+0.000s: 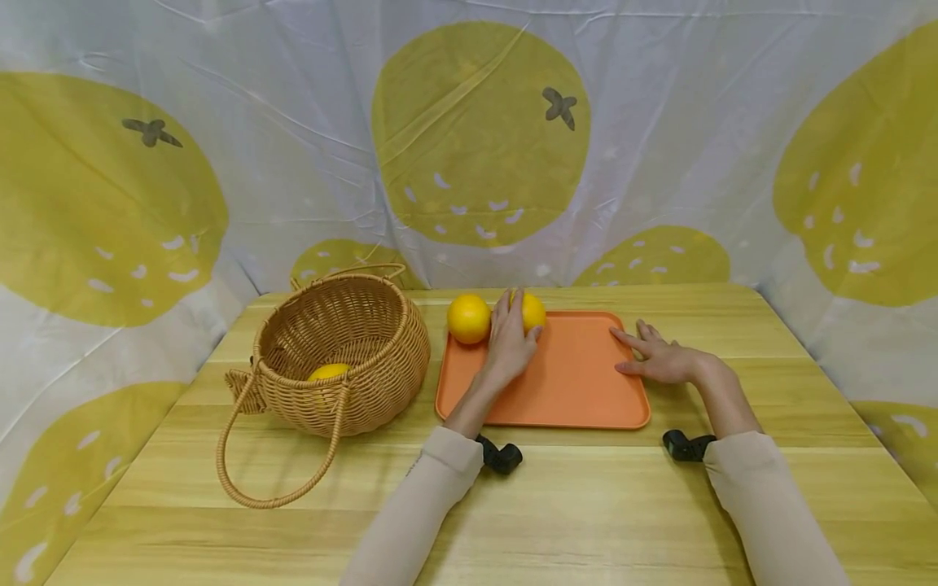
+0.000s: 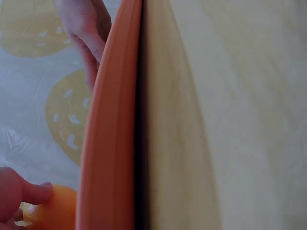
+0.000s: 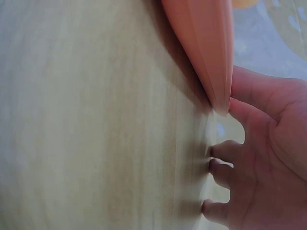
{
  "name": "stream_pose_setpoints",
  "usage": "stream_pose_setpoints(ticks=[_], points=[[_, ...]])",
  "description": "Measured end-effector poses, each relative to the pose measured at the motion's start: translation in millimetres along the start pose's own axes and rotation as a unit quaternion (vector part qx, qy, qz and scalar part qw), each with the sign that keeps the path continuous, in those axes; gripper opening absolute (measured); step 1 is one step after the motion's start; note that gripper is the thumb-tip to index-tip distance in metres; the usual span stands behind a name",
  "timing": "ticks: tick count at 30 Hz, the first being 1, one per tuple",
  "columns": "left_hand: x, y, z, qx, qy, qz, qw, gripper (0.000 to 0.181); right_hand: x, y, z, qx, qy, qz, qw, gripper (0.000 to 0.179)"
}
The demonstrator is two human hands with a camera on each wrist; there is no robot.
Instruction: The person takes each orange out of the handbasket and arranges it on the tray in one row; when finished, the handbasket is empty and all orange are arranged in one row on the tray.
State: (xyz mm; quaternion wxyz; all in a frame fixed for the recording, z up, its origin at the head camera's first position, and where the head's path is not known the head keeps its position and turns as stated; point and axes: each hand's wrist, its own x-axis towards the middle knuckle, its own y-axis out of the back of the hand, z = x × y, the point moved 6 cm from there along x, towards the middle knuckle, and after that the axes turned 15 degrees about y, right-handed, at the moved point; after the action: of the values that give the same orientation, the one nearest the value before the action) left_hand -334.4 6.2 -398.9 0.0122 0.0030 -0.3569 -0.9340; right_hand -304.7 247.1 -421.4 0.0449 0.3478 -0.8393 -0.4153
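Note:
My left hand [image 1: 510, 342] grips an orange [image 1: 533, 312] at the back of a flat orange-coloured tray [image 1: 572, 391]. Its fingers lie over the fruit's left side and the thumb is against the front; the left wrist view shows the thumb on the orange [image 2: 57, 208]. Just left of that hand, a second orange [image 1: 469, 318] sits at the tray's back left corner. At the tray's right edge, my right hand [image 1: 665, 360] has its fingers spread, thumb and index finger at the rim, other fingertips down on the table. That same hand [image 3: 268, 143] holds no fruit.
A round wicker basket [image 1: 381, 382] stands left of the tray, one looped handle [image 1: 282, 500] hanging toward the front. Inside it lies another yellow-orange fruit [image 1: 330, 372], partly hidden by the rim. Behind the wooden table [image 1: 586, 513] hangs a fruit-printed curtain [image 1: 659, 122].

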Motion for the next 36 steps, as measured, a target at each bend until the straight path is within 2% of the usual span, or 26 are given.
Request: stream_pose_setpoints(ticks=[12,19,29,36], points=[[-3.4,1.0,0.9,0.004,0.006,0.038,0.9993,0.071,-0.9,-0.3,1.5,0.000,-0.002,0.001,1.0000,0.084],[-3.2,0.9,-0.3,0.005,0.013,0.040,0.9991,0.070,-0.2,0.0,1.8,-0.002,0.001,0.002,1.0000,0.085],[-4.5,2.7,0.1,0.019,0.006,0.046,0.9987,0.070,-0.1,0.3,0.3,-0.003,0.001,0.003,1.0000,0.084],[-4.1,1.1,0.9,0.025,0.014,0.029,0.9992,0.073,-0.6,0.1,-0.6,-0.004,0.000,0.002,1.0000,0.085]])
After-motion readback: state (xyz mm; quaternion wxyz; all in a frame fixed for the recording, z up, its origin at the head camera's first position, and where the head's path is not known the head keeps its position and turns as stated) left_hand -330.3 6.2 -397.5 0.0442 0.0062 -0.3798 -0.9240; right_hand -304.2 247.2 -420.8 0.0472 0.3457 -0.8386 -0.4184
